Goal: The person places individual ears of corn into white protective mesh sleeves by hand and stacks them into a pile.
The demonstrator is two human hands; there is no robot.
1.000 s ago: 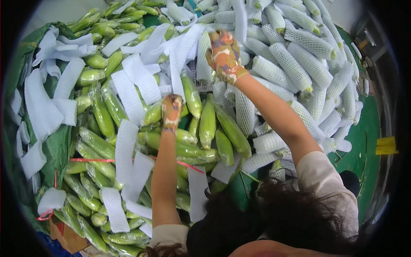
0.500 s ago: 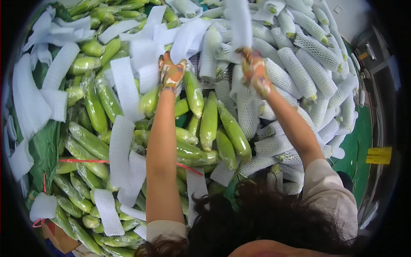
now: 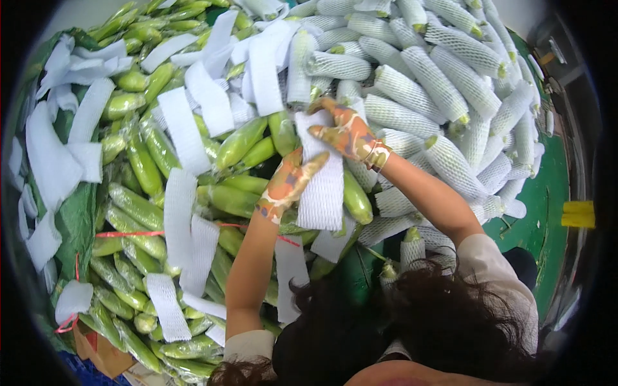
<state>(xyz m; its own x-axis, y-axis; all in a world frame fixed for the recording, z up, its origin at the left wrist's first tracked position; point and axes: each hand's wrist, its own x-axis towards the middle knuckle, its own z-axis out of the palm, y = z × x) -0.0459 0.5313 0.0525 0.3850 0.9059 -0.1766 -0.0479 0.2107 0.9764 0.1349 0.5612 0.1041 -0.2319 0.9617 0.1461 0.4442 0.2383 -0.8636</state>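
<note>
A flat white foam net sleeve (image 3: 322, 196) hangs between my two hands, over the green gourds. My right hand (image 3: 351, 135), in a patterned orange glove, grips its upper part with the thumb across the front. My left hand (image 3: 283, 183), gloved alike, holds the sleeve's left side, thumb lying over the foam; its other fingers are partly hidden. Beneath and around are long pale-green gourds, zucchini-like, in clear film, such as the gourd (image 3: 241, 143) left of my hands and the gourd (image 3: 356, 198) on the right.
Sleeved gourds (image 3: 438, 83) are heaped at the right and far right. Film-wrapped gourds (image 3: 138, 206) fill the left, with loose foam sleeves (image 3: 180, 219) strewn on top. A red string (image 3: 129, 234) crosses the left pile. Green sheeting (image 3: 71, 219) edges it; green floor (image 3: 537, 219) shows right.
Both hands have come nearer to me and closer together. The right hand's raised foam sleeve is now lowered between them. The left hand has left the foam sleeves farther back.
</note>
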